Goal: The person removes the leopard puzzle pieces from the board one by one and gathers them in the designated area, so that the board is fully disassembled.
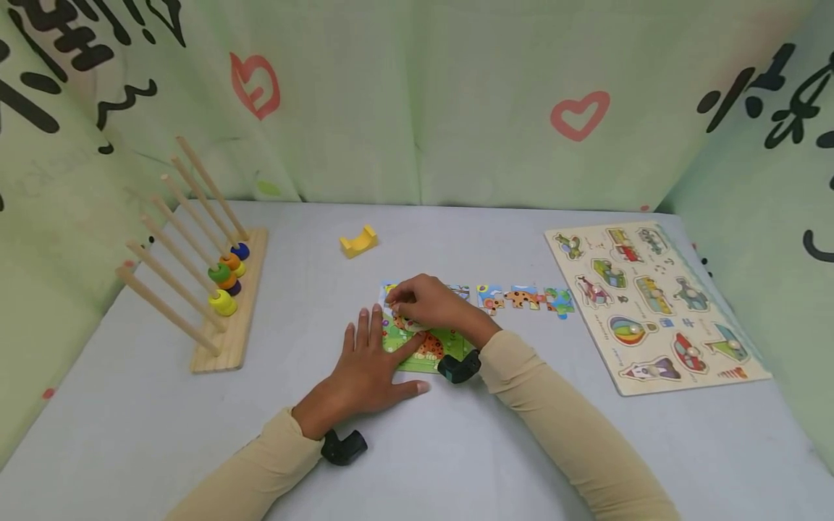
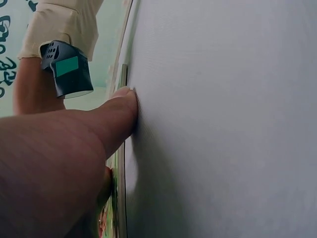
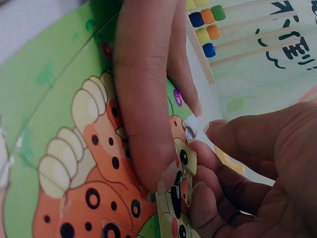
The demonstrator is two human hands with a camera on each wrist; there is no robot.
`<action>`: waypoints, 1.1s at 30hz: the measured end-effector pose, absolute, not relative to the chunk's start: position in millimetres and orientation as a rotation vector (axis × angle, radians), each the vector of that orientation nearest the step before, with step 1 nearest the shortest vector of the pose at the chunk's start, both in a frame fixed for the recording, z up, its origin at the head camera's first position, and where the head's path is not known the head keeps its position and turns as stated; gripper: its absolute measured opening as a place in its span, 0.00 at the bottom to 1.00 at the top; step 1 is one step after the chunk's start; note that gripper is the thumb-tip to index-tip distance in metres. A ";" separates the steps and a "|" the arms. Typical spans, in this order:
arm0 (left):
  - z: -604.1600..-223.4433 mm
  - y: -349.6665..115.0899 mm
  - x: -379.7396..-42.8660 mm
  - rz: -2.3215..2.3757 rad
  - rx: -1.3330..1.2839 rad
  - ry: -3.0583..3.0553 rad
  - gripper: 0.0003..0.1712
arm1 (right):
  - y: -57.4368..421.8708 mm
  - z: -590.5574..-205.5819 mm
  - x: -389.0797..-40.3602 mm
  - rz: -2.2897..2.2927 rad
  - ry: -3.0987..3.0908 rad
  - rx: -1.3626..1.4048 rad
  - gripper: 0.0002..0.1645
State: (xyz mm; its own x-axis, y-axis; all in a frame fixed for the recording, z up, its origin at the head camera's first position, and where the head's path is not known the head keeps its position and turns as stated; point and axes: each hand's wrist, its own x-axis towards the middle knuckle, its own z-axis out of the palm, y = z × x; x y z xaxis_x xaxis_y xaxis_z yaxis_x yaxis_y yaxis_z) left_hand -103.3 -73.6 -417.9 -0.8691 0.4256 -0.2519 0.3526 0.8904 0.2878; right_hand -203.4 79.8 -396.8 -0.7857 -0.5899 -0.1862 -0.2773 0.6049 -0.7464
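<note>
A leopard jigsaw puzzle (image 1: 417, 365) on a green ground lies flat in front of me. My left hand (image 1: 371, 369) rests across its left side, fingers spread and straight; one finger presses on the picture beside the leopard's face. In the left wrist view the left thumb (image 2: 116, 111) lies against the table. Over the puzzle's upper part, my right hand (image 1: 426, 304) has its fingers curled at the edge of a puzzle piece (image 3: 174, 203) showing the leopard's face. That piece is tilted up from the board, with the right fingertips (image 3: 199, 196) against it.
Several loose puzzle pieces (image 1: 523, 297) lie in a row to the right. Beyond them is a wooden picture board (image 1: 602, 347). A wooden peg rack (image 1: 241, 340) with coloured beads stands at left, and a yellow curved block (image 1: 360, 243) sits towards the back.
</note>
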 end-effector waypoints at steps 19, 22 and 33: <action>-419.5 -73.7 -102.8 0.356 0.564 2.725 0.44 | 84.1 -405.5 -200.8 -1.240 2.342 -0.733 0.09; -418.4 -73.5 -102.8 0.341 0.554 2.719 0.44 | 85.3 -407.4 -200.1 -1.290 2.329 -0.683 0.09; -418.9 -73.1 -103.4 0.360 0.535 2.701 0.44 | 81.1 -401.0 -202.3 -1.327 2.331 -0.448 0.10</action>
